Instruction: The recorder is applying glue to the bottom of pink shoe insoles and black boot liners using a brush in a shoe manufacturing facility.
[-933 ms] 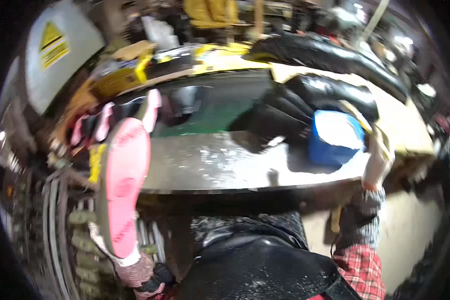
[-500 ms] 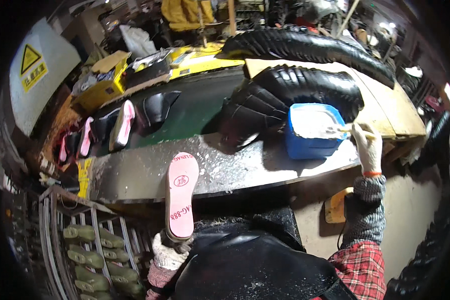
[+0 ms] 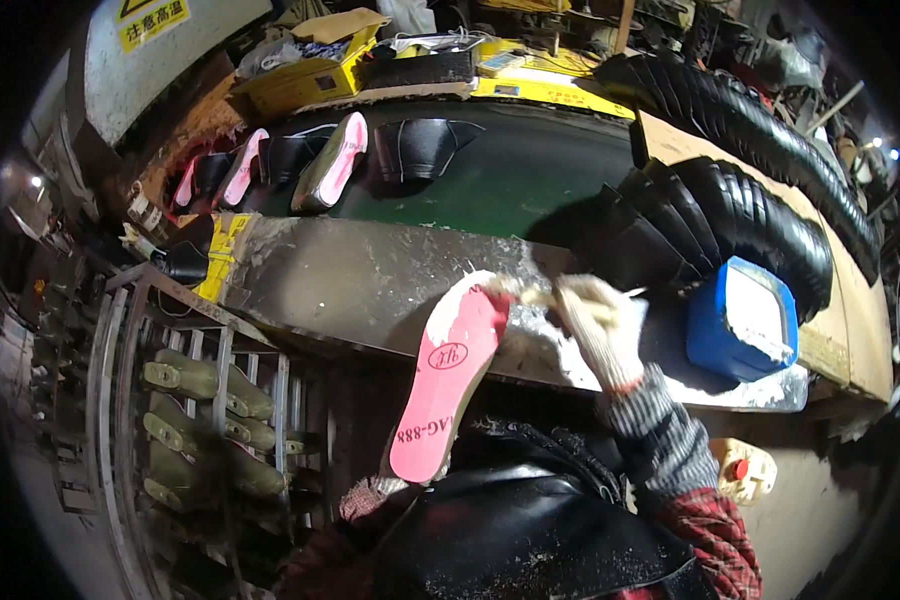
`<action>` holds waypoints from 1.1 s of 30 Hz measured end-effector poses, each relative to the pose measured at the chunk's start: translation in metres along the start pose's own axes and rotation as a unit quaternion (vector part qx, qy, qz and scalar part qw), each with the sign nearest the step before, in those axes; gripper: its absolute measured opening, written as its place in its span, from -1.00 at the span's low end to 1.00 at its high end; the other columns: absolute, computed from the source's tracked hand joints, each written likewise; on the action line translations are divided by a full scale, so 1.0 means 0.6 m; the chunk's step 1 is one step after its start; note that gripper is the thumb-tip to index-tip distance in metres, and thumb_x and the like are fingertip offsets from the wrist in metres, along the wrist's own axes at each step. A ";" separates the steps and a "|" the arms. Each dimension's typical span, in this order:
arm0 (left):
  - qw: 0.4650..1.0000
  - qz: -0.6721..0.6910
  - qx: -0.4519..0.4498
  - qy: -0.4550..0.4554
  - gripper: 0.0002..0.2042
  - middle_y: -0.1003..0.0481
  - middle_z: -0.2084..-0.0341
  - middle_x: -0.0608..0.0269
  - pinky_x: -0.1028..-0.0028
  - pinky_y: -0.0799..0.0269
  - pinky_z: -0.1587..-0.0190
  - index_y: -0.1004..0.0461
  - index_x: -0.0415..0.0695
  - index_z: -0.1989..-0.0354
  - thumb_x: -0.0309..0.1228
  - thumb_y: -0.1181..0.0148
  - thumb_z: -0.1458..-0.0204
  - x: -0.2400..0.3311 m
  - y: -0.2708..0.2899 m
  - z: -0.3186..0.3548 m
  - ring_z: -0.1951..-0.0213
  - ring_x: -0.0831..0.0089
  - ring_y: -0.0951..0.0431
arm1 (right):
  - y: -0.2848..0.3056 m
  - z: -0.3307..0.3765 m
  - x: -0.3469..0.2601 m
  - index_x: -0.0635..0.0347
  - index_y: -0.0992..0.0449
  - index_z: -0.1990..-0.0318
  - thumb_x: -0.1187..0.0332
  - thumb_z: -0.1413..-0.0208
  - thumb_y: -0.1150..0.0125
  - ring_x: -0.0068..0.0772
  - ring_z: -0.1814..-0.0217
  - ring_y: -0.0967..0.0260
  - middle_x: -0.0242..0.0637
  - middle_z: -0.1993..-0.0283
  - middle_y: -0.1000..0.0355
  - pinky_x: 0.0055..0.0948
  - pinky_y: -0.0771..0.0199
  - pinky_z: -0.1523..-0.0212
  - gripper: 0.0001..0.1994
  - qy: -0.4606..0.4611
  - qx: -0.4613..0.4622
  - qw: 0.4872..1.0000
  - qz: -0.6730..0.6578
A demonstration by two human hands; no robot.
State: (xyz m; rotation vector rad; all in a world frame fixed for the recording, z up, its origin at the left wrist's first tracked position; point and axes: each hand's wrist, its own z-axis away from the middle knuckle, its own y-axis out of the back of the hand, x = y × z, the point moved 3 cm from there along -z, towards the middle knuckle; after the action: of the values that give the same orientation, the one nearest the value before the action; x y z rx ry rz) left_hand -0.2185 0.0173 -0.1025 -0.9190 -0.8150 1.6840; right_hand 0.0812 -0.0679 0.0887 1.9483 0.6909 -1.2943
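Pinching a brush beside the pink sole, the right hand may drip paste by overdipping; left hand, below the sole: fingers indiscernible.

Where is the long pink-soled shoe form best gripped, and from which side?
Grip the shoe form by its near end, probably from underneath: its pink sole tilts up, with white coating and a pale-handled brush at its far end.

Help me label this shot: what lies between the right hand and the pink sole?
In the head view, a brush: the right hand grips its handle, and its other end is at the pink sole's partly white-coated upper end.
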 end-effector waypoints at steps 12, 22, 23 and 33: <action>0.984 0.112 -0.135 0.030 -0.56 -0.50 -0.04 0.08 0.22 -0.41 -0.18 -0.37 -0.18 -0.18 -0.14 -0.01 -0.25 -0.040 -0.096 0.017 -0.10 0.22 -0.49 | -0.046 0.006 -0.128 0.31 -0.59 0.22 0.28 -0.14 -0.29 -0.54 0.36 -0.48 -0.27 0.39 -0.54 -0.50 -0.50 0.35 -0.77 0.091 -0.178 0.975 0.099; 0.947 -0.248 -0.125 -0.160 -0.57 -0.45 -0.07 0.07 0.31 -0.48 -0.12 -0.29 -0.20 -0.22 -0.18 0.11 -0.31 -0.024 -0.055 0.004 -0.09 0.30 -0.48 | -0.052 0.140 -0.155 0.38 -0.52 0.20 0.37 -0.13 -0.28 -0.17 0.23 -0.55 -0.12 0.19 -0.55 -0.40 -0.57 0.15 -0.78 0.093 -0.374 0.922 -0.039; 0.942 -0.251 -0.161 -0.153 -0.57 -0.44 -0.10 0.06 0.31 -0.45 -0.15 -0.27 -0.21 -0.25 -0.21 0.11 -0.31 -0.036 -0.082 0.008 -0.11 0.29 -0.47 | -0.038 0.143 -0.137 0.38 -0.53 0.20 0.37 -0.14 -0.27 -0.20 0.21 -0.55 -0.12 0.17 -0.55 -0.38 -0.57 0.12 -0.78 -0.018 -0.316 0.944 -0.090; 0.981 -0.014 -0.188 -0.044 -0.50 -0.11 -0.35 -0.04 0.29 -0.19 -0.34 0.07 -0.26 -0.41 -0.26 0.34 -0.37 -0.007 -0.043 0.016 -0.32 0.22 -0.23 | 0.004 0.097 -0.011 0.40 -0.51 0.10 0.32 -0.18 -0.22 -0.48 0.38 -0.45 -0.19 0.25 -0.54 -0.53 -0.51 0.31 -0.72 -0.175 -0.117 0.965 -0.155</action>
State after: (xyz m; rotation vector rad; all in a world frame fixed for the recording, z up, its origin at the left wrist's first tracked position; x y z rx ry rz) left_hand -0.2142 0.0191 -0.0749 -1.0852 -1.2289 1.5829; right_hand 0.0478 -0.1153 0.0800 1.4119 0.9423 -1.6136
